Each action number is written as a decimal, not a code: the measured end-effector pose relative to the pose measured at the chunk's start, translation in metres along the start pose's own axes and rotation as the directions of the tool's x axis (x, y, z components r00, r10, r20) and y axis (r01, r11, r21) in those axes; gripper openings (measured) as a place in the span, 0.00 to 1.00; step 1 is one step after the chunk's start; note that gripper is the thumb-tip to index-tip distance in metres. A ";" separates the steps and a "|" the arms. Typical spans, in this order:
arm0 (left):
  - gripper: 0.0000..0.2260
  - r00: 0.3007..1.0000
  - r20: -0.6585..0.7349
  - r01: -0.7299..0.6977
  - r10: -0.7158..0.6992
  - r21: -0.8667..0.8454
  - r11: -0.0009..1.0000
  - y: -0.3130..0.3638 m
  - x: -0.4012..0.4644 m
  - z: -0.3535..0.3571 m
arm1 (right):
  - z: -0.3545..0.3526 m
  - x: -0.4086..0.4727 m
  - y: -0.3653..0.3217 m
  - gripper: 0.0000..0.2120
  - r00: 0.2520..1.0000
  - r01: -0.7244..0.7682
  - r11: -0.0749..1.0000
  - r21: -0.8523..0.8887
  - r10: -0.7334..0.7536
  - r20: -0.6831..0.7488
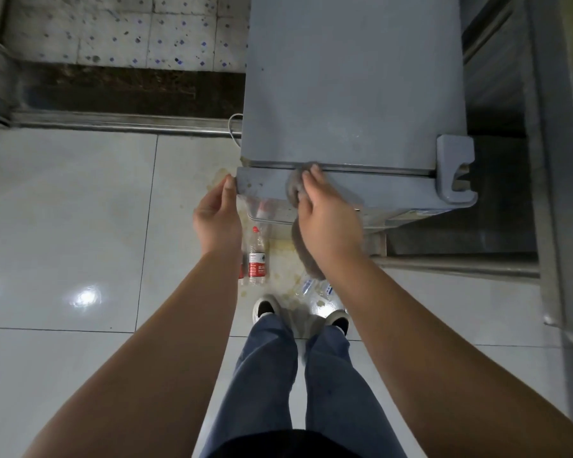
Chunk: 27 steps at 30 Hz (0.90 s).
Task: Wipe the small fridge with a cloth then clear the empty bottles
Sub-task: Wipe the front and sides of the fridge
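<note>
A small grey fridge point(351, 81) stands ahead, seen from above. My right hand point(328, 223) presses a grey-brown cloth point(295, 190) on the top edge of the fridge door, near the seam; the cloth's tail hangs down below my wrist. My left hand point(217, 216) grips the door's left corner with thumb and fingers. On the floor in front of the fridge stands an empty clear bottle with a red label and red cap point(257, 257). Two clear bottles with blue-white labels point(306, 287) lie by my feet.
The pale tiled floor point(67, 233) shows yellowish stains around the bottles. A metal door sill point(119, 122) and a dirty speckled floor lie beyond. A white cable point(233, 127) loops at the fridge's left side. Metal framing point(543, 160) stands to the right.
</note>
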<state>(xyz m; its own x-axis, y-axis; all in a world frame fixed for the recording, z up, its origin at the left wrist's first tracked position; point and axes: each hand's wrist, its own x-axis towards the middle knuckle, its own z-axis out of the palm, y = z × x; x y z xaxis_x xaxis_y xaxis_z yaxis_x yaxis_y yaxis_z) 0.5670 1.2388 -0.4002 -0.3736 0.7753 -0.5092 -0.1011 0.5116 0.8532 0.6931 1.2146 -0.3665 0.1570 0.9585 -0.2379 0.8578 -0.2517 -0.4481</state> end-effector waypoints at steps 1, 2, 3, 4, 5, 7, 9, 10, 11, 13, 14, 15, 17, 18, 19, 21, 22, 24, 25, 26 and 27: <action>0.06 1.000 0.005 0.003 -0.003 -0.010 1.000 0.000 0.000 -0.001 | 0.009 -0.004 -0.010 0.21 0.997 0.045 0.999 -0.007 -0.044 0.067; 0.06 1.000 0.011 0.015 -0.014 -0.019 1.000 0.001 0.001 -0.001 | 0.016 -0.009 -0.016 0.21 0.989 0.085 0.996 -0.007 -0.083 0.122; 0.06 0.999 0.019 0.031 -0.031 -0.023 0.999 0.002 0.002 -0.002 | 0.019 -0.014 -0.018 0.21 0.982 0.111 0.994 -0.008 -0.109 0.152; 0.06 0.998 0.029 0.051 -0.050 -0.021 0.999 0.003 0.003 -0.004 | 0.019 -0.017 -0.016 0.21 0.983 0.120 0.993 -0.008 -0.118 0.144; 0.05 0.997 0.039 0.072 -0.071 -0.017 0.997 0.004 0.005 -0.005 | 0.017 -0.018 -0.010 0.21 0.989 0.103 0.995 -0.002 -0.102 0.110; 0.04 0.991 0.073 0.112 -0.110 -0.020 0.994 0.004 0.007 -0.008 | 0.007 -0.013 0.006 0.19 1.000 0.006 1.000 0.023 -0.007 0.029; 0.03 0.986 0.099 0.139 -0.135 -0.034 0.990 0.005 0.008 -0.010 | -0.006 0.000 0.017 0.19 0.993 -0.097 0.993 0.061 0.101 -0.056; 0.03 0.984 0.105 0.146 -0.141 -0.040 0.989 0.005 0.008 -0.010 | -0.011 0.006 0.020 0.18 0.986 -0.135 0.987 0.092 0.142 -0.083; 0.03 0.984 0.110 0.148 -0.142 -0.048 0.988 0.004 0.008 -0.010 | -0.014 0.011 0.022 0.18 0.978 -0.168 0.974 0.152 0.184 -0.097; 0.03 0.983 0.119 0.146 -0.139 -0.058 0.988 0.005 0.009 -0.011 | -0.023 0.015 0.023 0.17 0.949 -0.232 0.922 0.311 0.285 -0.136; 0.03 0.983 0.126 0.141 -0.133 -0.059 0.988 0.006 0.009 -0.011 | -0.031 0.019 0.025 0.17 0.928 -0.246 0.897 0.367 0.327 -0.179; 0.03 0.983 0.130 0.136 -0.127 -0.059 0.989 0.007 0.009 -0.012 | -0.041 0.024 0.028 0.17 0.901 -0.254 0.881 0.398 0.365 -0.234; 0.03 0.984 0.129 0.135 -0.127 -0.060 0.989 0.008 0.008 -0.011 | -0.055 0.038 0.036 0.17 0.865 -0.253 0.883 0.395 0.389 -0.315; 0.03 0.983 0.125 0.141 -0.132 -0.062 0.988 0.008 0.007 -0.011 | -0.056 0.046 0.037 0.17 0.869 -0.263 0.901 0.344 0.376 -0.321; 0.03 0.983 0.117 0.148 -0.140 -0.067 0.987 0.008 0.006 -0.010 | -0.051 0.052 0.034 0.17 0.887 -0.280 0.925 0.259 0.352 -0.298; 0.03 0.983 0.095 0.162 -0.155 -0.076 0.984 0.008 0.005 -0.009 | -0.032 0.052 0.018 0.18 0.945 -0.242 0.970 0.018 0.240 -0.222; 0.03 0.983 0.090 0.164 -0.157 -0.078 0.983 0.008 0.005 -0.008 | -0.020 0.048 0.008 0.20 0.969 -0.174 0.982 -0.068 0.158 -0.188; 0.03 0.983 0.093 0.164 -0.156 -0.088 0.983 0.010 0.004 -0.008 | 0.004 0.038 -0.010 0.21 0.992 -0.048 0.991 -0.129 0.032 -0.121; 0.04 0.983 0.095 0.164 -0.155 -0.096 0.982 0.011 0.003 -0.008 | 0.013 0.034 -0.017 0.22 0.996 -0.015 0.991 -0.137 0.004 -0.085; 0.04 0.983 0.098 0.165 -0.155 -0.099 0.981 0.012 0.002 -0.008 | 0.021 0.031 -0.020 0.22 0.999 0.013 0.989 -0.150 -0.021 -0.049; 0.04 0.982 0.102 0.166 -0.156 -0.095 0.982 0.013 0.002 -0.008 | 0.025 0.027 -0.021 0.22 0.997 0.052 0.988 -0.148 -0.060 -0.047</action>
<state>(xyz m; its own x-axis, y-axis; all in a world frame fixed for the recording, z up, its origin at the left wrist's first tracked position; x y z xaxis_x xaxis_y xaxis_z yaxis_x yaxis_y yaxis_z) 0.5575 1.2437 -0.3888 -0.2568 0.7197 -0.6450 -0.2486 0.5958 0.7637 0.6672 1.2428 -0.3854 0.1281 0.9771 -0.1697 0.9278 -0.1786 -0.3277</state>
